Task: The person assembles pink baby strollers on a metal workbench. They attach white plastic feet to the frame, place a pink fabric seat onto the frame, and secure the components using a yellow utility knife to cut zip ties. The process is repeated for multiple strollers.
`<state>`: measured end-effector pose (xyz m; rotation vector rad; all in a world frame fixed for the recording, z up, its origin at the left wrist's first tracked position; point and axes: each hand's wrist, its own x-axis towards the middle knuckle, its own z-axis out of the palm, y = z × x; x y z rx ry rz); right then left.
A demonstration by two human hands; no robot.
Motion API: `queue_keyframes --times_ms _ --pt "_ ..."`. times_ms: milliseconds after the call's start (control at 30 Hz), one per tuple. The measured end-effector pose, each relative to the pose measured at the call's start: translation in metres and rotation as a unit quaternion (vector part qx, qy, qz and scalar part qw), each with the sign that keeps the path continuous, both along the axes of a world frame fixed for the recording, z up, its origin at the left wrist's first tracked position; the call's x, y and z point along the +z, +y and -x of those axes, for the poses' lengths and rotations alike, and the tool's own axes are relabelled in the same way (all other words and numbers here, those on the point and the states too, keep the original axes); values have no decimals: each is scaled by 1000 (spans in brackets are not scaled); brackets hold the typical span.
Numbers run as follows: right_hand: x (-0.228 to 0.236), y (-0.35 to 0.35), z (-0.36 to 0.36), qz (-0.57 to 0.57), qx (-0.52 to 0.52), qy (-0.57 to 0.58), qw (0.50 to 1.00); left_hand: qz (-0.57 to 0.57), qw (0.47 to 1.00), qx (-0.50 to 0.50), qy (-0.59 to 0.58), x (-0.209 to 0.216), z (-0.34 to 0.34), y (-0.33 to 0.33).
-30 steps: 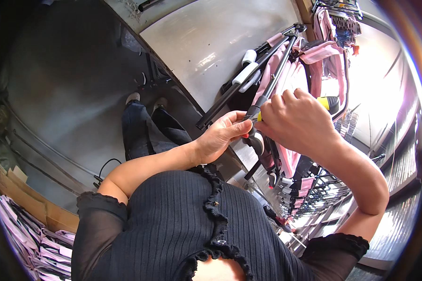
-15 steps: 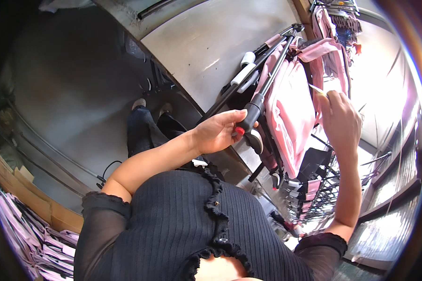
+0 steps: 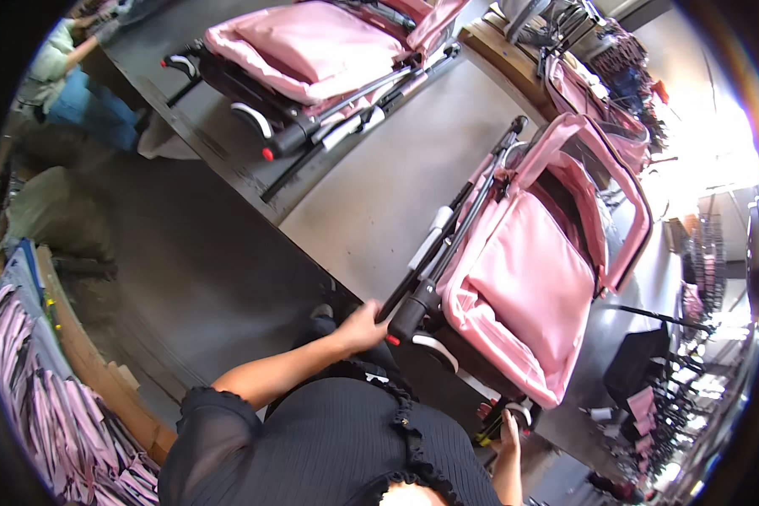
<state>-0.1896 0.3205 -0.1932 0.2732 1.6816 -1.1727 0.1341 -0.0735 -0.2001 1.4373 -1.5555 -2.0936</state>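
A pink stroller (image 3: 523, 282) with a black frame lies folded on the metal worktable in front of me, its canopy frame (image 3: 628, 202) toward the far right. At its near left corner, a thick black tube end (image 3: 411, 314) carries a red button. My left hand (image 3: 363, 329) is closed around a thin black frame tube just beside that end. My right hand (image 3: 506, 432) is at the near right corner, its fingers and thumb on either side of a dark frame part by a white-and-black wheel-like piece (image 3: 520, 413). Something small and yellow (image 3: 482, 439) shows by that hand, partly hidden.
Another folded pink stroller (image 3: 312, 55) lies farther left on the metal table (image 3: 329, 215). Beyond the table's left edge stands a person in blue trousers (image 3: 93, 110). Pink fabric pieces (image 3: 51, 405) are heaped at the lower left. Black frames (image 3: 649, 379) crowd the right side.
My view has swung left, bringing the second stroller in. My left hand has moved from the red-buttoned end to a thin tube. My right hand has come down to the stroller's near right corner.
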Motion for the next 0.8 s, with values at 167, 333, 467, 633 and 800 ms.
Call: queue_keyframes --times_ms 167,333,467,633,800 --pt "2 -44 -53 134 -111 -56 983 164 986 17 -25 -11 -15 -12" --pt "9 -136 -105 129 -32 5 991 195 970 75 -126 -24 -67 -92" --pt "16 -236 -129 188 83 71 976 405 903 37 -136 -1 -112 -153" --pt "37 -324 -163 135 74 67 986 267 942 137 -150 -6 -154 -215" --pt "25 -413 -201 104 206 137 963 212 962 172 -28 -52 -244 -313"
